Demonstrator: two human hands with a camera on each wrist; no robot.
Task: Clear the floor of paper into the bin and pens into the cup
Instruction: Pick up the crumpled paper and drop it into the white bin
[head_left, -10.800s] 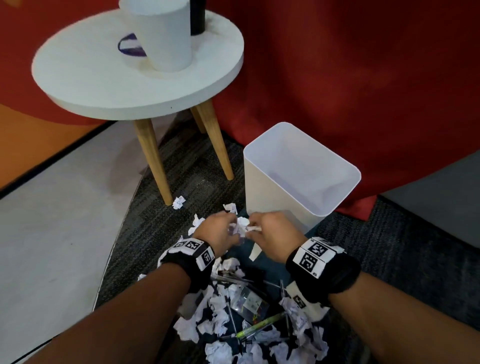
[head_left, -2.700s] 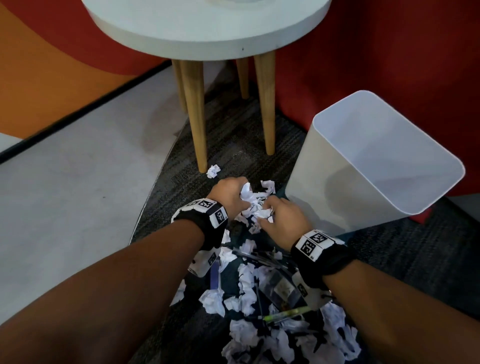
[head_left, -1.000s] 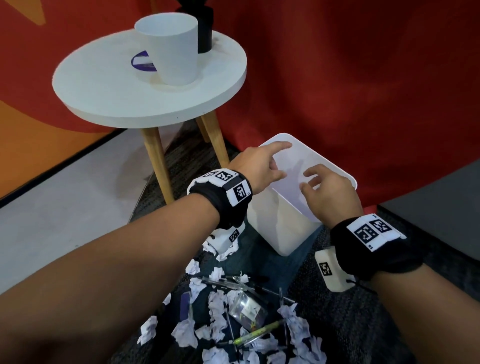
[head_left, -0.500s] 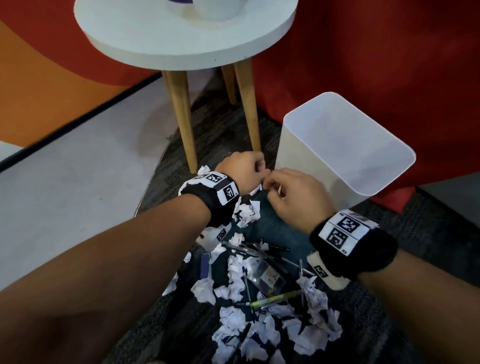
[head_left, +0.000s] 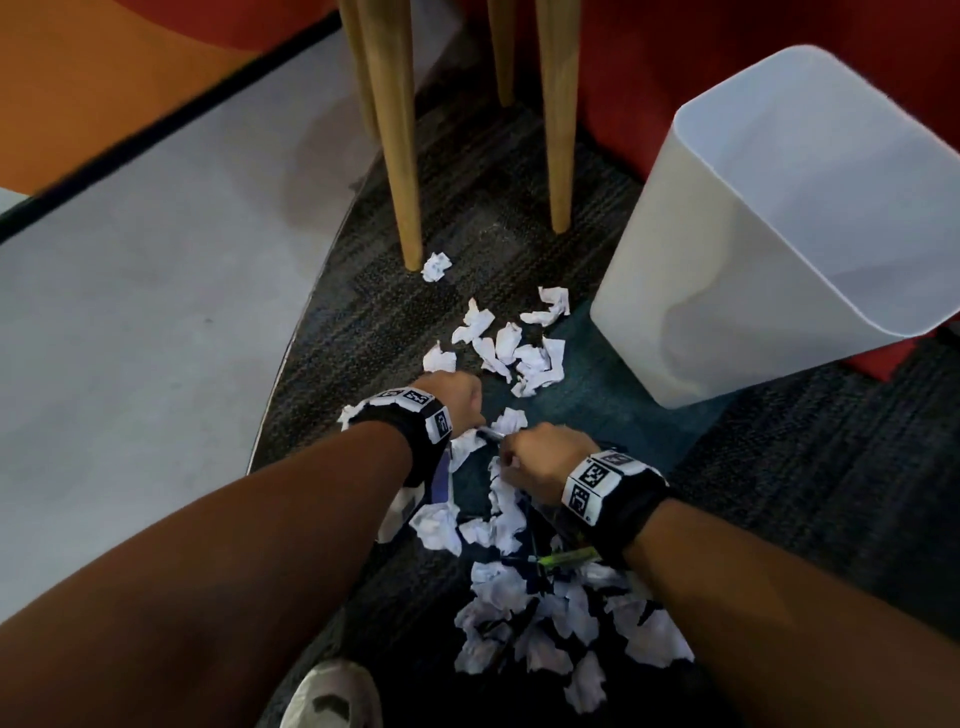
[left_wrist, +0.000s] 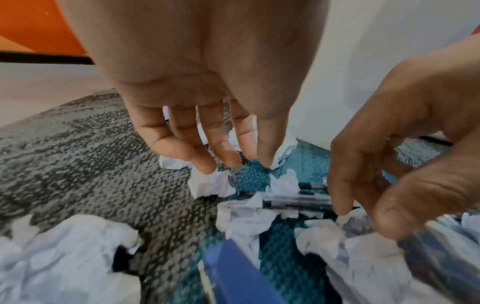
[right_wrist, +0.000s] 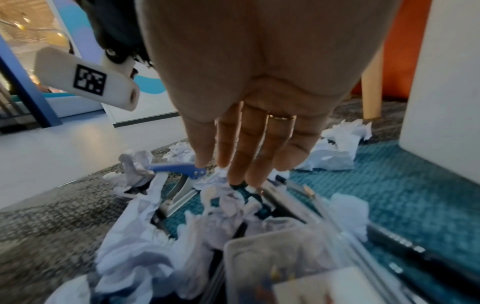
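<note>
Crumpled white paper scraps (head_left: 522, 356) lie scattered on the carpet, with a thicker heap (head_left: 550, 623) nearer me. Dark pens (left_wrist: 296, 202) lie among them. My left hand (head_left: 467, 400) hangs low over the pile, its fingers (left_wrist: 207, 162) straight and pointing down onto scraps, holding nothing. Just to its right, my right hand (head_left: 524, 457) reaches down too; its fingertips (right_wrist: 241, 176) touch the paper and a pen end, with the thumb held apart. The white bin (head_left: 779, 234) stands to the right, beyond both hands. The cup is out of view.
Wooden table legs (head_left: 400, 156) stand behind the scraps. A blue stapler (right_wrist: 176, 166), a clear plastic box (right_wrist: 285, 257) and a green pen (head_left: 569, 557) lie in the pile. Pale hard floor (head_left: 156, 312) borders the carpet on the left. My shoe (head_left: 332, 696) is at the bottom edge.
Both hands came away from over the bin and dropped to the floor pile. In the last half second they moved nearer to me, off the far scraps and onto the pens.
</note>
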